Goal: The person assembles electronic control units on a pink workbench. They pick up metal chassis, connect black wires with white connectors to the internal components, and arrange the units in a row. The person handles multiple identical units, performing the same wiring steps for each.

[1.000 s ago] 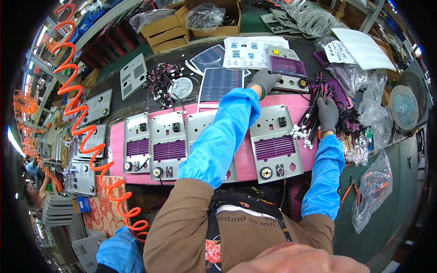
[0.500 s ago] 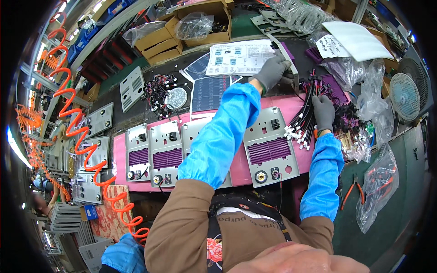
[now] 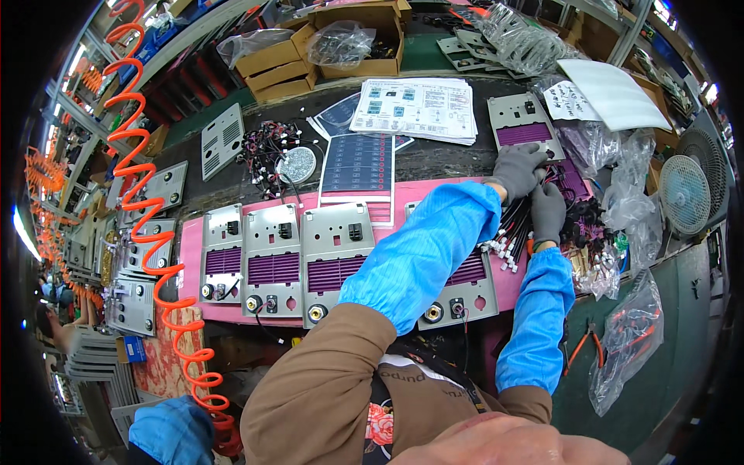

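At the right of the pink mat, my gloved left hand (image 3: 518, 168) reaches to the near edge of a grey metal panel (image 3: 508, 115) with a purple louvred grille. Its fingers are curled; what they hold is hidden. Just beside it my gloved right hand (image 3: 548, 213) closes on a bundle of black cables (image 3: 514, 225) with white connectors. My left forearm crosses over one of several similar grey panels (image 3: 333, 224) lying in a row on the mat, each with a purple grille and a black socket.
Printed sheets (image 3: 422, 108) lie behind the mat, near a wire tangle (image 3: 263, 155). A fan (image 3: 685, 172) stands at the right. Orange-handled pliers (image 3: 587, 346) and a plastic bag (image 3: 629, 341) lie on the green surface. A coiled orange hose (image 3: 159, 271) hangs at the left.
The panel my left hand held up on edge now lies flat at the back right. My left hand has moved right and nearer, beside my right hand at the cables.
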Tool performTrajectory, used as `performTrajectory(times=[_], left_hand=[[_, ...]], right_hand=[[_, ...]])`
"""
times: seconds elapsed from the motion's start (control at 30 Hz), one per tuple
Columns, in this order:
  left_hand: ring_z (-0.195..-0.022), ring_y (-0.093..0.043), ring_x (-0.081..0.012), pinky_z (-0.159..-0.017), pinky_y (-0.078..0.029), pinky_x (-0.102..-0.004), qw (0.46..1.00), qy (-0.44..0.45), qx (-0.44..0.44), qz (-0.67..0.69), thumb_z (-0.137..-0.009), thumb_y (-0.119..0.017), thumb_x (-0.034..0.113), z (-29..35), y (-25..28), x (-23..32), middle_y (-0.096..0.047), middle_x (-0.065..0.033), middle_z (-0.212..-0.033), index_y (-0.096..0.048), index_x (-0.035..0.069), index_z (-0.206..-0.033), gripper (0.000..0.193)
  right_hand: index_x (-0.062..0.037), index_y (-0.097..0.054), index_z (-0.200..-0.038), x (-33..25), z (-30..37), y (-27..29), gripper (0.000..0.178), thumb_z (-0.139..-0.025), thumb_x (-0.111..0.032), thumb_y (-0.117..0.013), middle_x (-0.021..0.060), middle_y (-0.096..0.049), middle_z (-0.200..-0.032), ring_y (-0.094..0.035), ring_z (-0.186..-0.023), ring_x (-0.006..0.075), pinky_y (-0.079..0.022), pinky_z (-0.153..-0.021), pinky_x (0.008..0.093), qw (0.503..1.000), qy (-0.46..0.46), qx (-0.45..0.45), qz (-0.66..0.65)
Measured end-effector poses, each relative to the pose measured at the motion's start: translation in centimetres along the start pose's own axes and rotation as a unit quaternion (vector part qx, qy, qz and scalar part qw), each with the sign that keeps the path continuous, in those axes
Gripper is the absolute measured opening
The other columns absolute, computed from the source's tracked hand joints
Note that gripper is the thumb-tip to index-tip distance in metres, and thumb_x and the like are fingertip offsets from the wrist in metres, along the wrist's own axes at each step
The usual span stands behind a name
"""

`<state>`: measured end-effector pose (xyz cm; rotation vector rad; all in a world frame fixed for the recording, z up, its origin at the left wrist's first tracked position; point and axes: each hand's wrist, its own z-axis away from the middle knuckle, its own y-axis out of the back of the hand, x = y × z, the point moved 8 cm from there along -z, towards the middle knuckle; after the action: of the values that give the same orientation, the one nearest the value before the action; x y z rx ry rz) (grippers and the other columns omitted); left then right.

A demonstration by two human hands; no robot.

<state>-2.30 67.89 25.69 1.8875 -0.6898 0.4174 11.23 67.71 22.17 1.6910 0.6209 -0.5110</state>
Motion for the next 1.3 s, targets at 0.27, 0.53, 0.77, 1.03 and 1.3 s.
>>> performTrajectory(times=[0.27, 0.53, 0.77, 1.03, 1.3], left_hand=[[-0.133, -0.041, -0.0407, -0.111, -0.035, -0.0459, 0.994, -0.110, 0.011, 0.007, -0.085, -0.066, 0.028, 4.2, 3.9, 2.6, -0.048, -0.0164, -0.141, -0.058, 0.015, -0.127, 0.045], [-0.136, -0.035, -0.0374, -0.111, -0.027, -0.0586, 0.954, -0.231, -0.150, -0.114, -0.082, -0.070, 0.033, 18.3, 10.1, 6.5, -0.045, -0.0127, -0.142, -0.055, 0.016, -0.128, 0.052], [-0.138, -0.031, -0.0370, -0.111, -0.025, -0.0615, 0.972, -0.127, -0.154, -0.123, -0.082, -0.068, 0.044, 21.4, 10.1, 2.7, -0.039, -0.0105, -0.147, -0.046, 0.018, -0.138, 0.066], [-0.136, -0.035, -0.0377, -0.111, -0.026, -0.0609, 0.979, -0.133, -0.129, -0.089, -0.083, -0.066, 0.042, 21.3, 10.4, 2.2, -0.039, -0.0101, -0.148, -0.046, 0.018, -0.139, 0.063], [-0.111, -0.057, -0.0360, -0.097, -0.045, -0.0456, 0.982, -0.061, 0.175, -0.028, -0.088, -0.063, 0.023, 21.2, 16.0, -1.2, -0.061, -0.0139, -0.122, -0.063, 0.012, -0.118, 0.031]], right_hand=[[-0.0015, -0.064, -0.087, 0.2, -0.1, 0.8, 0.041, -0.086, -0.041, -0.056, 0.0245, -0.067, -0.088, -0.064, -0.087, 0.0423, -0.048, -0.076, 0.0476, 0.999, -0.029, 0.011, 0.018], [-0.0008, -0.065, -0.084, -0.9, 0.7, 1.8, 0.038, -0.084, -0.037, -0.055, 0.0234, -0.066, -0.083, -0.064, -0.081, 0.0398, -0.048, -0.074, 0.0451, 0.998, -0.035, 0.052, -0.019], [0.0002, -0.059, -0.073, -2.8, 3.2, 2.9, 0.034, -0.085, -0.032, -0.059, 0.0150, -0.059, -0.065, -0.056, -0.058, 0.0285, -0.045, -0.061, 0.0409, 0.988, -0.004, 0.121, -0.092], [-0.0047, -0.059, -0.073, -1.8, 3.6, 4.0, 0.024, -0.091, -0.020, -0.061, 0.0007, -0.056, -0.062, -0.045, -0.049, 0.0059, -0.034, -0.044, 0.0222, 0.859, -0.125, 0.127, -0.479], [-0.0044, -0.066, -0.089, -8.0, 7.3, 8.7, 0.014, -0.094, -0.015, -0.059, 0.0005, -0.063, -0.070, -0.045, -0.050, 0.0029, -0.033, -0.045, 0.0203, 0.895, -0.002, 0.083, -0.438]])
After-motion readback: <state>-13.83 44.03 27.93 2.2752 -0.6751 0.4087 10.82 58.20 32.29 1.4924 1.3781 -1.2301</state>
